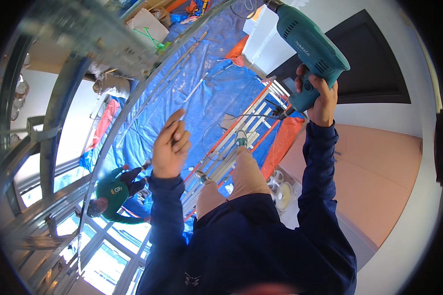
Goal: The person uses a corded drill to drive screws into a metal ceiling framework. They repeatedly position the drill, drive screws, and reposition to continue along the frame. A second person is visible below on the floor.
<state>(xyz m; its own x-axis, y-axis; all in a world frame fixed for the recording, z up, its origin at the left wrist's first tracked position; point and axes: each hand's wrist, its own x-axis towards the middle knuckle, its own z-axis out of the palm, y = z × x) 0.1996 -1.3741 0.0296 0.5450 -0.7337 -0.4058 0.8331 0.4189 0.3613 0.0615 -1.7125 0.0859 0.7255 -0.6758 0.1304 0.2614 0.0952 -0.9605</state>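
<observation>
A teal corded power drill [314, 46] is in my right hand [322, 98], whose fingers wrap round its grip. The drill is raised at the upper right, its front end toward the top edge and partly cut off. My left hand [170, 147] is held up left of the middle, fingers curled and pinched together. Something small may be between its fingertips, too small to make out. A dark cord [241, 115] runs from below the drill's grip toward the platform.
I stand on a raised platform [230, 145] of pale slats with orange rails. Metal framing [66, 113] crosses the left side near me. Below lies a blue tarp [182, 81]; a person in green [114, 194] is down there. A dark panel [374, 59] is on the right.
</observation>
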